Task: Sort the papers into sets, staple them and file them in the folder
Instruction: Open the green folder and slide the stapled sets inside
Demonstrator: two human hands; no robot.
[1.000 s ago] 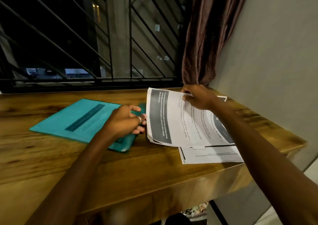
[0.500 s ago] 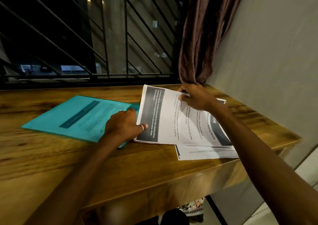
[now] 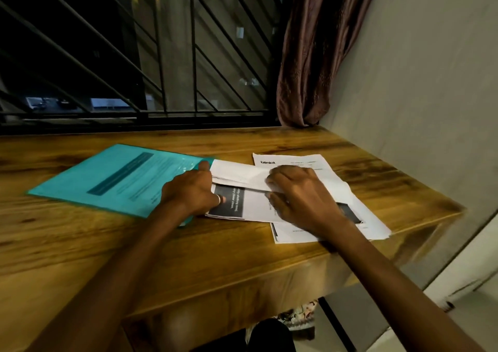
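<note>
A teal folder (image 3: 116,179) lies closed on the left of the wooden desk (image 3: 242,265). To its right is a loose pile of printed papers (image 3: 328,233). In the pile, a sheet with a dark band (image 3: 229,203) lies under a lifted sheet whose blank white back (image 3: 237,174) shows. My left hand (image 3: 191,192) sits at the pile's left edge, over the folder's right edge, fingers curled onto the dark-banded sheet. My right hand (image 3: 299,198) grips the lifted white sheet with curled fingers. A "blinkit" sheet (image 3: 293,160) shows behind my right hand. No stapler is visible.
A barred window (image 3: 134,55) runs along the desk's far edge. A brown curtain (image 3: 318,55) hangs in the back right corner beside a grey wall (image 3: 417,95). The desk's right edge (image 3: 436,217) is close to the papers.
My right hand has come down from the pile's far edge onto the papers, now gripping a sheet with its blank back up. The blinkit sheet behind is now uncovered. My left hand stayed at the left edge.
</note>
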